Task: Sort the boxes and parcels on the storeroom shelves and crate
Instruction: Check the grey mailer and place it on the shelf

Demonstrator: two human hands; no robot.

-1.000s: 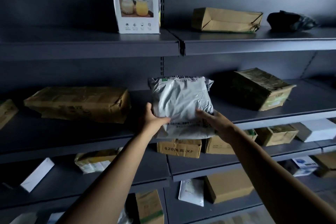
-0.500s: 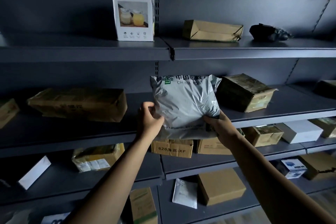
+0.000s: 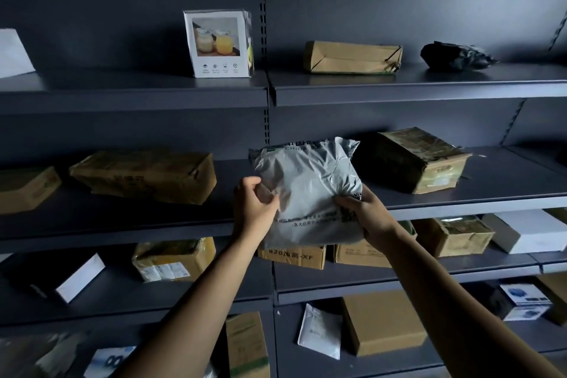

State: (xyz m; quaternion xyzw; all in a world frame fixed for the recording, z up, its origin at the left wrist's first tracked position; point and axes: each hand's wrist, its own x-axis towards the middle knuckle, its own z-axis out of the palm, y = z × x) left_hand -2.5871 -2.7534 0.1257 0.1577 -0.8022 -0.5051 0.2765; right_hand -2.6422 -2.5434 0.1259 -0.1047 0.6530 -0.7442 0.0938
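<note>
A grey, crinkled mailer [image 3: 306,184], printed with dark lettering, is held tilted over the front edge of the middle shelf [image 3: 506,184], gripped at its left edge by the left hand [image 3: 254,207] and at its lower right by the right hand [image 3: 366,215].

— What colour is the mail bag [image 3: 306,190] showing?
— Pale grey, carrying dark print. The shelves [image 3: 135,92] behind it are looking dark blue-grey.
— And left of it?
— The long box [image 3: 144,176] is showing brown. Above the bag, the picture box [image 3: 218,43] is showing white and yellow.
</note>
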